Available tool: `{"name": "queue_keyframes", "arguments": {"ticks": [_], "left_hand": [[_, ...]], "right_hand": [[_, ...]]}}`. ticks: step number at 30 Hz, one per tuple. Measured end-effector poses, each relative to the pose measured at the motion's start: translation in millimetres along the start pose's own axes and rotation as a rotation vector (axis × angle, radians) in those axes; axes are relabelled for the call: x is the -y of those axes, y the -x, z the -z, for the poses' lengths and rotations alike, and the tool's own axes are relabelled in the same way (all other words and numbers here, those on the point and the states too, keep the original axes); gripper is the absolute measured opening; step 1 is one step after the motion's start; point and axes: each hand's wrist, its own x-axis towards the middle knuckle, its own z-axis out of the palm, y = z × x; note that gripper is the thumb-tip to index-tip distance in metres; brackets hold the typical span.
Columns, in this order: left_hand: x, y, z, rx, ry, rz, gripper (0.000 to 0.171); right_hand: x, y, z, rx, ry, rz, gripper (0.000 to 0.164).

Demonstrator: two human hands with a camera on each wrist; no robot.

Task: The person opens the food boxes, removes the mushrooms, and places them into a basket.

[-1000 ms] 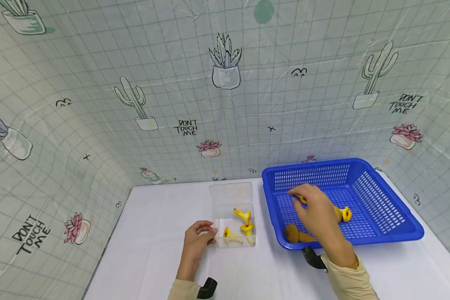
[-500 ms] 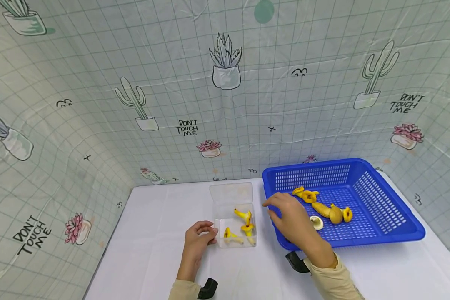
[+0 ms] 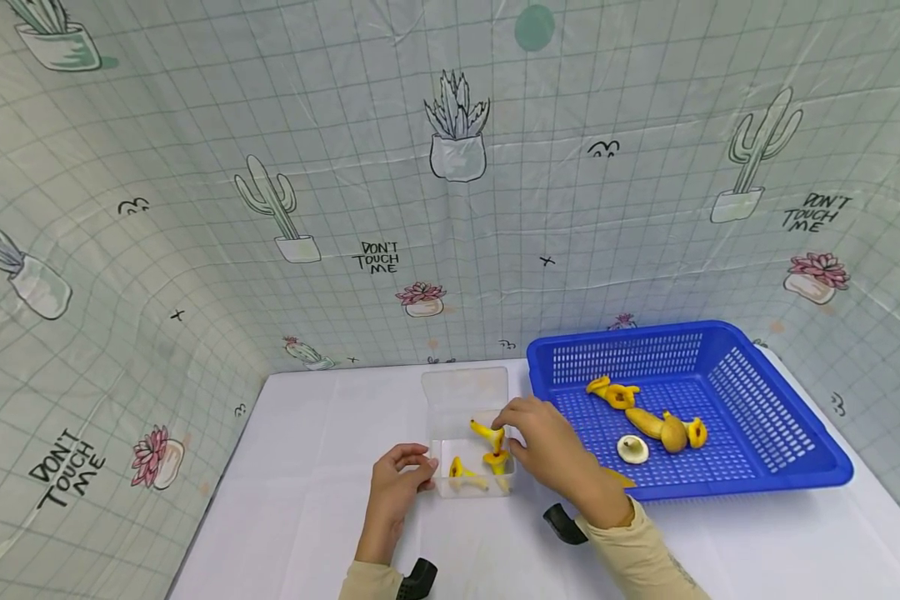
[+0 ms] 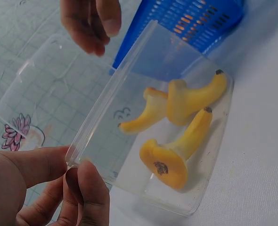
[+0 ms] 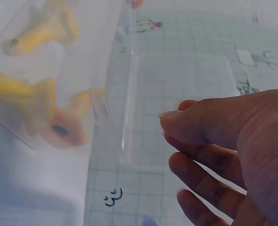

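Note:
My left hand (image 3: pixel 397 483) pinches the left edge of a clear plastic box (image 4: pixel 111 92), thumb on one side and fingers on the other. Inside lie 3 yellow chanterelle mushrooms, one (image 4: pixel 165 165) near the front, the others (image 4: pixel 195 96) towards the right wall. The hinged lid (image 3: pixel 465 387) stands folded back. By the box's right edge is my right hand (image 3: pixel 551 450), overlapping that edge in the head view. In the right wrist view its thumb (image 5: pixel 191 125) and fingers are loosely bent, with nothing between them.
Right of the box stands a blue slotted basket (image 3: pixel 810 450). It holds yellow chanterelles (image 3: pixel 612 394), a brown mushroom (image 3: pixel 672 433), a cream round-capped mushroom (image 3: pixel 633 450) and a brown piece (image 3: pixel 618 477) partly behind my right wrist. A patterned cloth (image 3: pixel 345 308) hangs behind the white table.
My right hand has moved left, out from over the basket to the box's right side, uncovering the mushrooms in the basket. My left hand stays at the box, whose contents look unchanged.

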Motion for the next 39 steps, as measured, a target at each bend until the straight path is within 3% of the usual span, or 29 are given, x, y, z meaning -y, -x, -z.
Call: {"name": "queue_keyframes", "arguments": {"ticks": [10, 18, 30, 39], "left_hand": [[1.8, -0.4, 0.7, 0.004, 0.006, -0.011, 0.028], [2.4, 0.5, 0.4, 0.004, 0.014, -0.021, 0.028], [4.8, -2.9, -0.5, -0.006, 0.003, -0.020, 0.030], [1.5, 0.6, -1.2, 0.004, 0.026, -0.024, 0.030]], "right_hand": [[6, -8, -17, 0.040, 0.059, 0.004, 0.027], [9, -9, -34, 0.004, 0.193, -0.006, 0.029], [13, -13, -46, 0.031, 0.343, -0.059, 0.028], [16, -21, -48, 0.118, 0.403, -0.096, 0.029]]}}
